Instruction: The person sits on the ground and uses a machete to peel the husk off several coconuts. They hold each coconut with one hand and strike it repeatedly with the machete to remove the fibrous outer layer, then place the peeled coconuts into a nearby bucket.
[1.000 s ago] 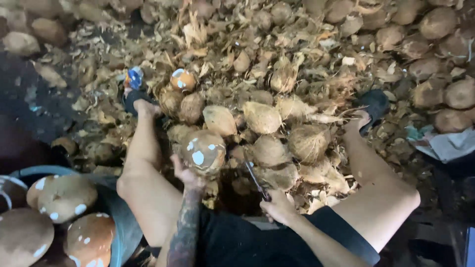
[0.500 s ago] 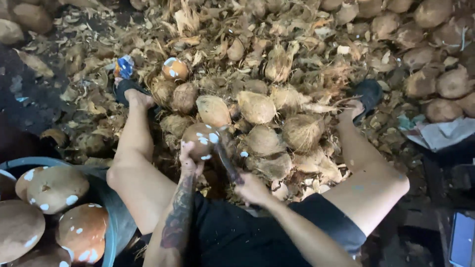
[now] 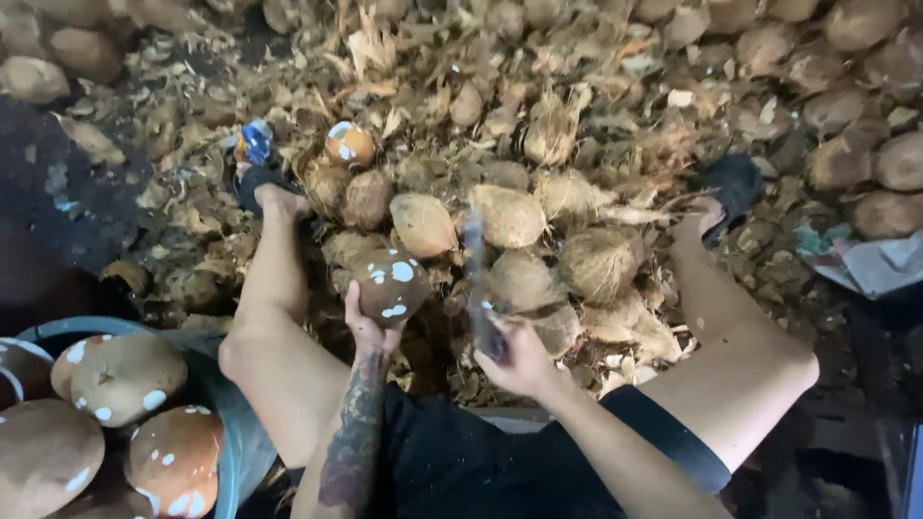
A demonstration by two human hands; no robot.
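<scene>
Peeled coconut (image 3: 389,284): brown shell with white patches where it has been cut through, located near the centre of the view, between the person's knees and raised above the heap of husks. The left hand (image 3: 370,327) supports it from below, fingers curled up around its near underside, gripping it firmly.

Blade (image 3: 478,279): a long, narrow knife, blurred in this view, standing nearly upright just right of the coconut. Whether its edge touches the shell cannot be determined. The right hand (image 3: 519,356) is closed tightly around the handle at the blade's near end. The two hands are apart, with a clear gap between them.

Unpeeled coconuts (image 3: 510,216): fibrous, pale brown, piled just beyond the hands. A second patchy peeled coconut (image 3: 349,144) lies farther out to the left, beside a small blue object (image 3: 256,139) near the left foot (image 3: 279,200). The right foot, in a dark sandal (image 3: 731,183), rests far right.

Blue tub (image 3: 77,329): near left corner, holding several peeled coconuts (image 3: 125,375). Husk debris (image 3: 577,106) covers the far ground.
</scene>
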